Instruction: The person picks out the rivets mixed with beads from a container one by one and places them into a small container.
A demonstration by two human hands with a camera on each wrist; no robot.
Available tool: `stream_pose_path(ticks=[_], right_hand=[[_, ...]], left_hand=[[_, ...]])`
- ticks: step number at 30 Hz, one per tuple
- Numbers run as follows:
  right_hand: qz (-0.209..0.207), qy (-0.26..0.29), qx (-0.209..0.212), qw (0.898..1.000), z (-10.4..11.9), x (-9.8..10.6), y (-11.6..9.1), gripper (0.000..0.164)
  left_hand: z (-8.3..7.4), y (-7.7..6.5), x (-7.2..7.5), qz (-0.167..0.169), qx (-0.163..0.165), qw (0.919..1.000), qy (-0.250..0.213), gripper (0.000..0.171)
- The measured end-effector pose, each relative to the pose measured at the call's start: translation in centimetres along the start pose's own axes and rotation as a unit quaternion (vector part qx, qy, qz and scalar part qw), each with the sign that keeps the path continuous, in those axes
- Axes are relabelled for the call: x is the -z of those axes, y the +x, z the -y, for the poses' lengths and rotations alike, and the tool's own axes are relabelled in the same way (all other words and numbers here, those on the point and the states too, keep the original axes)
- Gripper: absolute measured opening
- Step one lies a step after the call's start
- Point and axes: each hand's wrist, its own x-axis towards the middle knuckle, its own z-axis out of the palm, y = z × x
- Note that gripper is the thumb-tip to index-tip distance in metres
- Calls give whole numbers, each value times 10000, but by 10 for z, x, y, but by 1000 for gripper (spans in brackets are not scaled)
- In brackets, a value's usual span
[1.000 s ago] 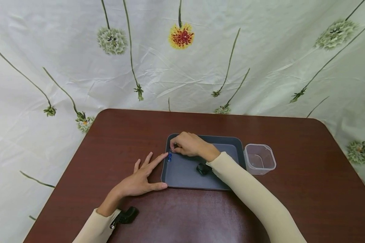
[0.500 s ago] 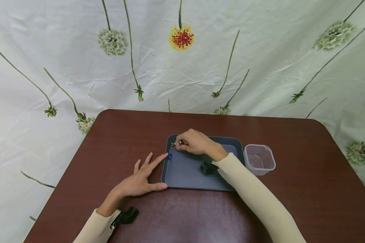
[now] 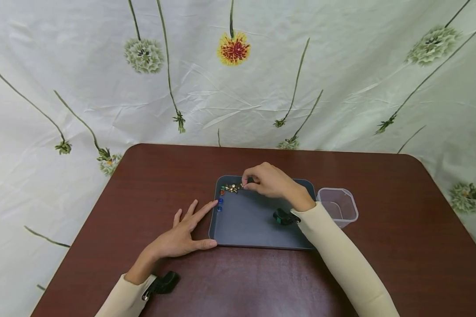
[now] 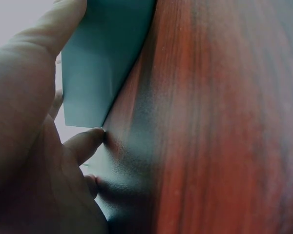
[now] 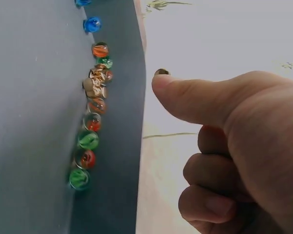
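A grey tray [image 3: 254, 220] lies on the table. Along its far and left edges sit several glass marbles, among them an orange one [image 5: 100, 49], a green one [image 5: 79, 179] and a blue one [image 3: 220, 209]. Amid the row are small shiny gold-coloured pieces [image 3: 232, 188], their kind unclear. My right hand [image 3: 270, 179], above the tray's far side, pinches a tiny dark brownish piece [image 5: 161, 72] at the thumb tip; the index finger is hidden in the right wrist view. With fingers spread, my left hand [image 3: 182, 235] touches the tray's left edge with index finger and thumb.
A clear plastic container [image 3: 338, 204] stands against the tray's right side, partly behind the right sleeve [image 3: 341, 255]. The brown table [image 3: 174, 167] ends at a white flowered cloth [image 3: 206, 88] behind it.
My right hand has moved right along the tray's far edge, uncovering the orange and green marbles and gold-coloured pieces in the corner. The left hand keeps its place at the tray.
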Motion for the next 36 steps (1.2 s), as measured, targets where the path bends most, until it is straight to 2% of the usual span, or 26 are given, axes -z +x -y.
stream_pose_path(ticks=[6, 24, 36], right_hand=[[-42, -93, -48, 9999, 2, 5, -14, 8], [-537, -320, 102, 9980, 7, 25, -55, 5], [-895, -294, 24, 9955, -3, 35, -85, 2]], left_hand=[[0, -1, 0, -15, 23, 10000, 6, 94], [0, 0, 1, 5, -9, 10000, -37, 94], [-1, -1, 0, 5, 20, 10000, -31, 94]])
